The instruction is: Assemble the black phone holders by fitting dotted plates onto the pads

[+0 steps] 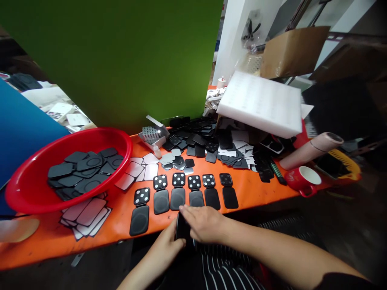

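Observation:
Close to my lap at the table's front edge, my left hand (166, 243) grips a flat black rectangular piece (182, 230) by its side, thumb across its lower part. My right hand (205, 222) is closed at the upper end and right side of the same piece, fingers partly covering it. Just beyond my hands lies a row of hinged two-part black pads (177, 198). Most have small upper squares with white dots (179, 179); the rightmost pad (230, 198) shows fainter dots. The lower halves are plain or carry a faint ring.
A red basin (18, 193) of black pads stands left, with pink-white cards (90, 213) beside it. Behind the row are grey discs (171, 159), a small bottle (157, 151) and piled black parts (193, 139). White foam (263, 102), a red mug (298, 181) and a tumbler (311, 151) sit right.

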A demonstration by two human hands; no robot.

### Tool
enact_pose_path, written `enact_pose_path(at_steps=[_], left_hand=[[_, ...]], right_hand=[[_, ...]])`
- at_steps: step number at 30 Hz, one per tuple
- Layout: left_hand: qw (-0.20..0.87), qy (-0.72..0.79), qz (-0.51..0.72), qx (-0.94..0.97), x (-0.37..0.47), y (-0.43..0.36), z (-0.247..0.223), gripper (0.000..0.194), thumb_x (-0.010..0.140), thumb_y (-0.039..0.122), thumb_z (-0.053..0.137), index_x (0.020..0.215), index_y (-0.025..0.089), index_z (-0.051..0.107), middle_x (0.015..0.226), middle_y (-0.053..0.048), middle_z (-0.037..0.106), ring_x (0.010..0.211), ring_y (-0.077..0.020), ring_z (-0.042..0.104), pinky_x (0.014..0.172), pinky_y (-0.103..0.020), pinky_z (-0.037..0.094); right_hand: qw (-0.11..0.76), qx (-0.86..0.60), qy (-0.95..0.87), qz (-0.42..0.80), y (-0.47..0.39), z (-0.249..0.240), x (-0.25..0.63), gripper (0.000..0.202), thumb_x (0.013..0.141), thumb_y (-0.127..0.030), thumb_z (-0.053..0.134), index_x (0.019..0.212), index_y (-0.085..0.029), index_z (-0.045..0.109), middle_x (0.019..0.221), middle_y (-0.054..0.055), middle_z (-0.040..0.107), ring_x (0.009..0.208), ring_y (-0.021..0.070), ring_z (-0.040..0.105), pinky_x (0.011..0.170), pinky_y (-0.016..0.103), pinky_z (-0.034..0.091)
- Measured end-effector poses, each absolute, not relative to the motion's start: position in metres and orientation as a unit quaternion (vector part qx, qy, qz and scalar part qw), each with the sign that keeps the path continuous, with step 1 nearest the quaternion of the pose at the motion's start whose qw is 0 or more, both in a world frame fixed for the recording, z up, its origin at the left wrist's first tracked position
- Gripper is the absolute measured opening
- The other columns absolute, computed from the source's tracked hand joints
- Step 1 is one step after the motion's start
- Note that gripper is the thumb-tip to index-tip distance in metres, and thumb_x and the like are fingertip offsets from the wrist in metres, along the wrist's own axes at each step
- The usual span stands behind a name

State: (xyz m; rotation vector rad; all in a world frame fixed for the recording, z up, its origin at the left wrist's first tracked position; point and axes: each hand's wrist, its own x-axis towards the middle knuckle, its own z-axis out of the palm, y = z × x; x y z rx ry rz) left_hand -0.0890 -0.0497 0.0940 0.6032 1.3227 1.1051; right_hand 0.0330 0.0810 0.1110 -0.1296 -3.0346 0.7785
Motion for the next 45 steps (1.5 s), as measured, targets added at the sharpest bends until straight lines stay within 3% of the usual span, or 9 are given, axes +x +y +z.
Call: enact_pose_path(at_steps=[4,8,11,15,22,25,28,33,45], left_hand=[[0.698,0.515,0.457,0.197,-0.096,-0.050,0.121,0.064,0.064,0.004,0.049,0.124,0.025,0.042,0.102,-0.002,0.061,0.073,-0.0177,0.057,0.064,-0.028,0.041],[0.731,0.466,0.463,0.187,-0.100,-0.047,0.141,0.052,0.066,0.013,0.058,0.116,0.024,0.051,0.104,-0.004,0.061,0.085,-0.0212,0.056,0.072,-0.030,0.041],[0.720,0.483,0.470,0.163,-0.094,-0.044,0.132,0.052,0.064,0.026,0.065,0.114,0.021,0.050,0.095,-0.006,0.063,0.081,-0.0231,0.059,0.067,-0.031,0.043],[0.688,0.549,0.456,0.129,-0.084,-0.041,0.115,0.049,0.066,0.042,0.061,0.108,0.022,0.048,0.090,-0.007,0.064,0.066,-0.0193,0.062,0.048,-0.023,0.041],[0.683,0.577,0.434,0.114,-0.082,-0.039,0.114,0.047,0.068,0.043,0.060,0.107,0.022,0.044,0.086,-0.005,0.064,0.067,-0.0190,0.062,0.050,-0.024,0.044],[0.673,0.564,0.462,0.121,-0.081,-0.040,0.113,0.052,0.066,0.044,0.061,0.109,0.022,0.043,0.083,-0.005,0.064,0.062,-0.0192,0.062,0.047,-0.023,0.040],[0.672,0.538,0.492,0.129,-0.080,-0.043,0.115,0.055,0.066,0.043,0.062,0.112,0.021,0.041,0.081,-0.006,0.064,0.062,-0.0198,0.061,0.049,-0.025,0.039],[0.703,0.490,0.495,0.147,-0.085,-0.044,0.121,0.053,0.070,0.038,0.061,0.114,0.021,0.037,0.083,-0.006,0.063,0.069,-0.0219,0.061,0.056,-0.028,0.039],[0.679,0.536,0.476,0.160,-0.083,-0.039,0.122,0.047,0.074,0.038,0.056,0.113,0.020,0.036,0.083,-0.006,0.064,0.062,-0.0175,0.059,0.049,-0.024,0.037]], right_hand=[[0.059,-0.185,-0.853,0.484,0.103,0.114,0.033,0.033,0.084,-0.034,0.039,0.110,-0.017,0.049,0.093,0.008,0.062,0.082,0.0182,0.058,0.070,0.031,0.045],[0.072,-0.276,-0.615,0.735,0.119,0.111,0.028,0.035,0.080,-0.048,0.043,0.079,-0.014,0.053,0.066,0.001,0.057,0.055,0.0098,0.052,0.052,0.022,0.041],[0.071,-0.283,-0.521,0.802,0.121,0.105,0.023,0.035,0.077,-0.049,0.049,0.075,-0.014,0.051,0.065,-0.001,0.054,0.055,0.0086,0.050,0.054,0.021,0.040],[0.084,-0.301,-0.636,0.705,0.121,0.106,0.020,0.034,0.078,-0.048,0.047,0.073,-0.015,0.052,0.063,-0.002,0.050,0.057,0.0091,0.046,0.054,0.021,0.036],[0.107,-0.282,-0.848,0.435,0.116,0.130,0.021,0.030,0.082,-0.040,0.043,0.064,-0.017,0.049,0.061,-0.003,0.047,0.058,0.0089,0.041,0.053,0.021,0.026],[0.113,-0.279,-0.820,0.487,0.117,0.131,0.018,0.034,0.083,-0.042,0.040,0.061,-0.017,0.047,0.057,-0.004,0.043,0.055,0.0083,0.039,0.051,0.020,0.026],[0.110,-0.283,-0.708,0.638,0.121,0.124,0.015,0.036,0.081,-0.046,0.042,0.061,-0.016,0.046,0.055,-0.005,0.040,0.051,0.0074,0.038,0.049,0.020,0.029],[0.053,-0.294,-0.469,0.831,0.120,0.113,0.011,0.033,0.076,-0.049,0.049,0.072,-0.016,0.052,0.058,-0.004,0.048,0.045,0.0063,0.042,0.046,0.019,0.034],[0.145,-0.320,-0.735,0.580,0.123,0.122,0.022,0.041,0.077,-0.052,0.044,0.057,-0.016,0.044,0.055,-0.004,0.040,0.053,0.0082,0.037,0.052,0.020,0.031]])
